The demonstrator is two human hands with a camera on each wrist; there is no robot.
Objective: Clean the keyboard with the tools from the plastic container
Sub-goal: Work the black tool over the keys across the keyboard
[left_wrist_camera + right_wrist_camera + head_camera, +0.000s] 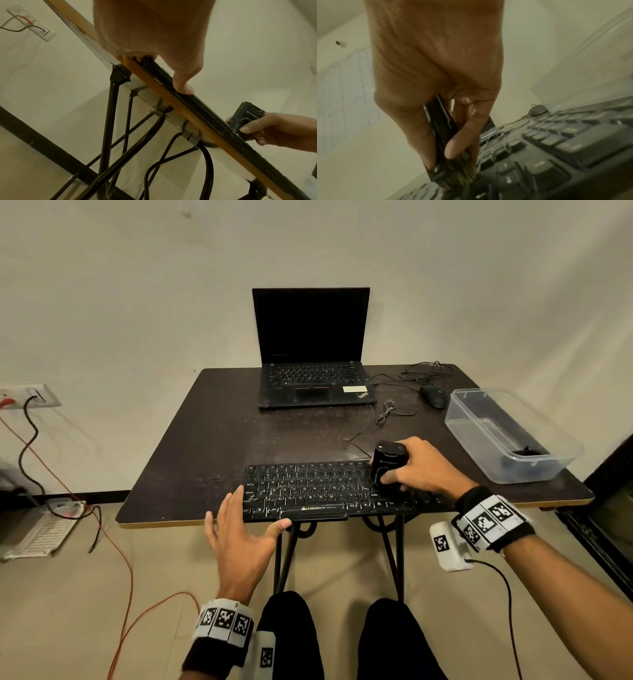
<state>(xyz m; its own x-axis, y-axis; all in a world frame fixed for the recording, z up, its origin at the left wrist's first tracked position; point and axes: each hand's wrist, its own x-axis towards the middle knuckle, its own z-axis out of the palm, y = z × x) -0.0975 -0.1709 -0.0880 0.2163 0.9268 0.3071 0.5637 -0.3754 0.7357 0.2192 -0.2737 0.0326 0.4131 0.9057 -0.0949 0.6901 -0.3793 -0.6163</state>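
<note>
Right hand (423,470) grips a black cleaning brush tool (385,465), bristles down on the black keyboard's (308,491) right end; left hand (239,532) spread flat, holding nothing.

The left thumb presses the keyboard's front rim, which overhangs the dark table's (205,433) near edge. Beyond the right fingers is bare tabletop, then a laptop (311,350); to their right stands the clear plastic container (507,436). Only the right wrist view shows the bristles (467,174) touching the keys; only the left wrist view shows the table legs (109,121).

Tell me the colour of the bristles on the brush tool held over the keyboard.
Pale tan bristles on a black brush tool; clearest in the right wrist view.
</note>
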